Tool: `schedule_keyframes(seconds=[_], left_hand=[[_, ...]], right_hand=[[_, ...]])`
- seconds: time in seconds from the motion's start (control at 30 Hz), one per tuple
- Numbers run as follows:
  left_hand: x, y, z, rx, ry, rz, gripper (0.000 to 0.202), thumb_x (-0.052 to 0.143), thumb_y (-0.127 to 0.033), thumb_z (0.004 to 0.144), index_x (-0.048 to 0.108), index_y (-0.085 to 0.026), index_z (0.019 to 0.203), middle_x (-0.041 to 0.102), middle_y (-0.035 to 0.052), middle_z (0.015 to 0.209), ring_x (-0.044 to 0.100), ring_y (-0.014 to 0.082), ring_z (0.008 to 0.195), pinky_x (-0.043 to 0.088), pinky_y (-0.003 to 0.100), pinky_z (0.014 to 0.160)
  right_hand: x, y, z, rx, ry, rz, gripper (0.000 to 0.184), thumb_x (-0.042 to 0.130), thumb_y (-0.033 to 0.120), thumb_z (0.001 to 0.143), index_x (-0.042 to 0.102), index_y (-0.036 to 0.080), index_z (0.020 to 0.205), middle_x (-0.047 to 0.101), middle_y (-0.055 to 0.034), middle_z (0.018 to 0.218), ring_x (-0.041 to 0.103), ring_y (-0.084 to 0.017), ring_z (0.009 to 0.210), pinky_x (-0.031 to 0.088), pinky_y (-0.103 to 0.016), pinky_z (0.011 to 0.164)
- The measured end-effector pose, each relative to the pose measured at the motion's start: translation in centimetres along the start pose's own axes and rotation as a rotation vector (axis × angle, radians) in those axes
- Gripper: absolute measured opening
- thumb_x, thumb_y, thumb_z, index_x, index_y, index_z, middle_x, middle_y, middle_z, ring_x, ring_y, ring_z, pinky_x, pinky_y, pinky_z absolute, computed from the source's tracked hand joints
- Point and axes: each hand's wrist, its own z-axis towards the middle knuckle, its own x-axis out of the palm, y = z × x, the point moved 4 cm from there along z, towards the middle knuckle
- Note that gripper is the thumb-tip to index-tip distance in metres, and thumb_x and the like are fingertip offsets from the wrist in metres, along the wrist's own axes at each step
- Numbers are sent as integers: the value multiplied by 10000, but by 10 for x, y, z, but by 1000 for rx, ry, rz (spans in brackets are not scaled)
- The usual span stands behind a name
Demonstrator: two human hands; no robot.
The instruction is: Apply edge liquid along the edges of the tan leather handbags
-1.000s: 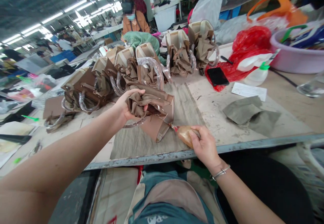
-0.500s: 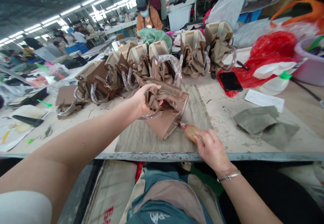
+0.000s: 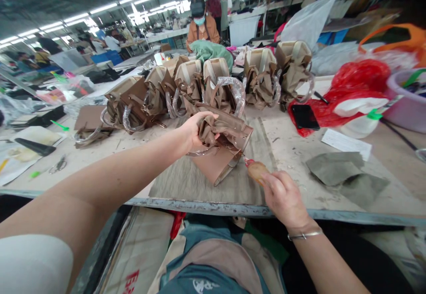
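Observation:
A brown handbag [image 3: 213, 163] lies tilted on a grey cloth mat near the table's front edge. My left hand [image 3: 199, 132] is closed on the bunched brown lining at the bag's mouth, fingers partly hidden in the fabric. My right hand [image 3: 284, 196] grips the bulbous wooden handle of an awl [image 3: 257, 172], which has a red collar. Its thin tip points at the bag's right side edge; whether it touches the bag I cannot tell. A plastic-wrapped handle [image 3: 203, 152] shows below my left wrist.
Several similar brown bags [image 3: 189, 79] stand in a row behind. At right lie a black phone [image 3: 304, 116], a white slip [image 3: 348, 142], fabric pieces [image 3: 336, 167], a bottle [image 3: 361, 123] and a lilac tub [image 3: 406, 107]. Scissors [image 3: 58, 165] lie left. A co-worker [image 3: 203, 30] sits opposite.
My right hand and the awl have drawn back slightly to the right, away from the bag's side edge. My left hand keeps its hold on the lining. The camera view has shifted a little.

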Motion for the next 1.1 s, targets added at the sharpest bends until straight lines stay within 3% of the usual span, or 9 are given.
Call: schedule_keyframes(seconds=[0.13, 0.3, 0.53, 0.83, 1.1], left_hand=[[-2, 0, 4, -2, -6, -1, 141, 590, -160, 707, 509, -167, 592, 565, 26, 464, 538, 150, 370, 495, 268, 394], [-5, -2, 8, 17, -2, -22, 108, 629, -126, 667, 538, -168, 628, 599, 28, 492, 561, 163, 386, 515, 287, 402], [-4, -2, 6, 16, 14, -20, 95, 619, -111, 671, 546, -169, 659, 615, 36, 509, 574, 167, 400, 527, 291, 407], [-2, -3, 7, 8, 24, -14, 130, 621, -92, 671, 525, -168, 626, 608, 43, 496, 566, 165, 376, 513, 277, 389], [-5, -4, 13, 0, -2, -11, 127, 634, -87, 674, 537, -160, 636, 609, 42, 504, 577, 173, 385, 514, 277, 382]], right_hand=[[18, 6, -11, 96, 126, 75, 150, 497, 122, 895, 547, 180, 1025, 538, -61, 824, 554, -194, 767, 514, -319, 655], [21, 6, -13, 185, 116, 163, 153, 472, 153, 911, 534, 179, 1050, 555, -67, 853, 571, -200, 794, 530, -343, 685], [-5, -5, 3, 78, -27, 65, 247, 527, 128, 869, 531, 209, 1102, 543, -52, 845, 551, -190, 752, 517, -327, 655], [-32, -14, 28, 55, -184, -14, 378, 560, 78, 825, 494, 250, 1155, 532, -40, 864, 536, -185, 756, 499, -318, 652], [-2, -12, 4, 121, -45, 98, 273, 513, 107, 868, 515, 214, 1120, 536, -57, 865, 562, -194, 775, 527, -336, 666]])
